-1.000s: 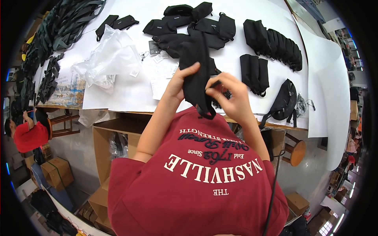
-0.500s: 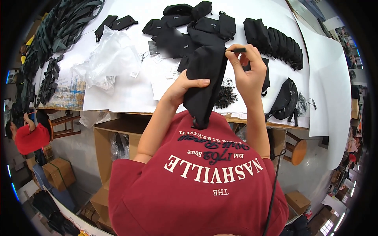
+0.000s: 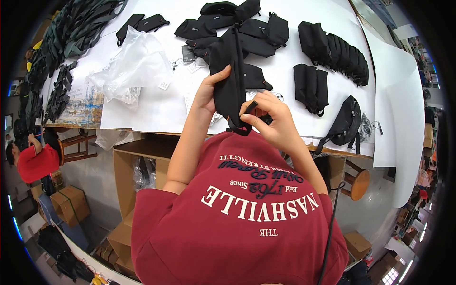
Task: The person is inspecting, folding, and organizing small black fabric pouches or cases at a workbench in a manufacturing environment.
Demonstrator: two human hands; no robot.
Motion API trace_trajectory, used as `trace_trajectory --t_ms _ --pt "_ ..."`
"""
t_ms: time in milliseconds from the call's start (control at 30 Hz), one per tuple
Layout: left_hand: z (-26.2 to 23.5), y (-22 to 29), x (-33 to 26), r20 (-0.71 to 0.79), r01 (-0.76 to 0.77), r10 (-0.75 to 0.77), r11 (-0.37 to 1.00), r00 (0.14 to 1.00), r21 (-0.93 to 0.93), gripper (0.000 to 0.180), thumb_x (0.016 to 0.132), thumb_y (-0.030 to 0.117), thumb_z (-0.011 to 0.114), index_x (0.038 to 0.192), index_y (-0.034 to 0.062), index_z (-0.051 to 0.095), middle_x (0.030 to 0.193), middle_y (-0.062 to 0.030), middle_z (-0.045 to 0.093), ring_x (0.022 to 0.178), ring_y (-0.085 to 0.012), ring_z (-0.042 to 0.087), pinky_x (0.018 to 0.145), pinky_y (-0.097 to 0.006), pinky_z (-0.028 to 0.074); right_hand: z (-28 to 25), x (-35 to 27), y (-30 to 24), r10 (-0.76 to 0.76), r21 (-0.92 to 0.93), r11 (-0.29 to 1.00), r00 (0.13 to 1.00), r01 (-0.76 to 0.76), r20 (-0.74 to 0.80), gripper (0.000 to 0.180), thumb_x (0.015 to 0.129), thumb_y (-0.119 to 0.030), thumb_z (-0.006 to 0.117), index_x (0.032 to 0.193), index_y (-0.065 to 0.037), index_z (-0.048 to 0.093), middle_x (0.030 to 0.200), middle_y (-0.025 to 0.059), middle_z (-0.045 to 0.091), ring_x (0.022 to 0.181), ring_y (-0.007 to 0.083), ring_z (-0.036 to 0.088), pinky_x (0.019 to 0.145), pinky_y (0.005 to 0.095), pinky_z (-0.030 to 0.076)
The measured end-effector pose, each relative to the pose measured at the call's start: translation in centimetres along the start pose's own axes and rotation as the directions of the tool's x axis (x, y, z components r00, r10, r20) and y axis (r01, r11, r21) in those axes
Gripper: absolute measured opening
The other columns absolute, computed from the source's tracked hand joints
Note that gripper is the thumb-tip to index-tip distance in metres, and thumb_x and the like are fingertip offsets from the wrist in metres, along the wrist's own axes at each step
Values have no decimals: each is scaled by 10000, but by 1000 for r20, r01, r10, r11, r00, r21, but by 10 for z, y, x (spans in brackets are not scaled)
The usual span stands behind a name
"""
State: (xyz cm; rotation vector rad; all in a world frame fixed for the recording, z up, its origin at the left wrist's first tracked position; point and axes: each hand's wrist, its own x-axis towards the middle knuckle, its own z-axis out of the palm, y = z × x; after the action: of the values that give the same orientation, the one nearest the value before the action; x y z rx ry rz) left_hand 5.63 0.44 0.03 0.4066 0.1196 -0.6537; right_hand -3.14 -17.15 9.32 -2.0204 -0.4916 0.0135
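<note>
A long black fabric pouch (image 3: 227, 95) hangs upright in front of my chest, its edge seam turned toward the right. My left hand (image 3: 209, 89) grips it by its left side, with the thumb lying on the cloth. At the pouch's lower right end, my right hand (image 3: 274, 118) is closed in a pinch, touching the cloth there. A short, narrow black strip (image 3: 251, 107) sticks out between its thumb and fingers; its exact kind is not clear. Behind the pouch lies another black pouch (image 3: 256, 77) on the white table top (image 3: 156, 110).
Several black pouches (image 3: 194, 29) lie at the table's far middle, with a packed row of them (image 3: 349, 59) at far right. A waist bag (image 3: 346, 122) sits near the right edge. Clear plastic bags (image 3: 135, 66) and dark straps (image 3: 78, 33) lie leftward. Another person (image 3: 38, 164) is at left.
The pouch has turned to an edge-on position and shifted slightly left. My right hand has come down from the pouch's upper end to its lower end, the strip still in its fingers.
</note>
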Motion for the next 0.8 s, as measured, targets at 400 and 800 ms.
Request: trace_trajectory --t_ms 400,800 --pt "41 -15 -42 -85 -97 125 957 989 273 384 904 294 550 1191 49 480 1122 -108 565 1005 -197 564 831 -327 479 -20 2 9 -129 -449 893 975 33 -184 437 583 68 638 990 -88 619 979 90 629 929 260 605 863 343 437" --pt "35 18 -63 421 -483 413 55 808 874 354 731 35 716 1070 66 620 966 -51 591 788 -123 559 733 -259 446 -41 -26 17 195 316 943 943 -105 -269 277 716 81 662 951 -62 641 1002 31 601 740 53 552 607 175 410"
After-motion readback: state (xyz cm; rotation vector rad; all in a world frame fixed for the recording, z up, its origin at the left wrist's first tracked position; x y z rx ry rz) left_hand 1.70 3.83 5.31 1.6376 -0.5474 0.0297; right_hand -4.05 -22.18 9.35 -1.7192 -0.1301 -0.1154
